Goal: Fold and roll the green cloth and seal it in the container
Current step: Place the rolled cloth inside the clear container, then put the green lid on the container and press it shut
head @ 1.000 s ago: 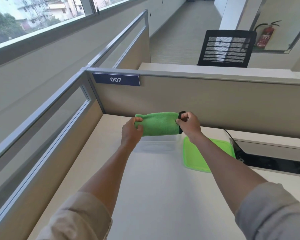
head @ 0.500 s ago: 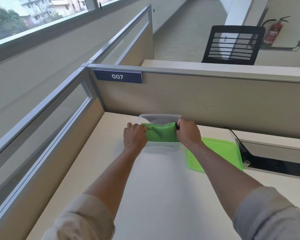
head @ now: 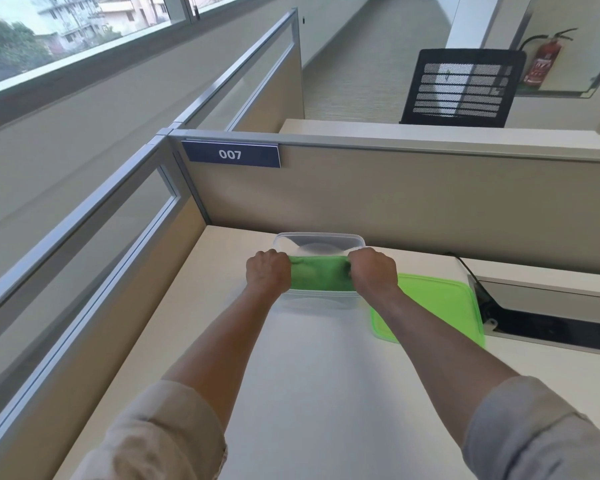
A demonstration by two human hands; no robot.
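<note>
While both hands, left hand and right hand, grip the rolled green cloth closed-fisted inside the container, it might, seemingly, unroll on release.

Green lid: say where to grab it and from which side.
Take the lid by its near-right corner, coming in from the right with the right hand. It lies flat on the desk, so a raised rim edge is the only purchase; its left edge sits under the right forearm, beside the container.

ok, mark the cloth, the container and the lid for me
green cloth [head: 321,277], head view, middle of the roll between the hands.
container [head: 321,239], head view, far rim of the clear tub.
lid [head: 440,299], head view, flat green top, right of the container.
</note>
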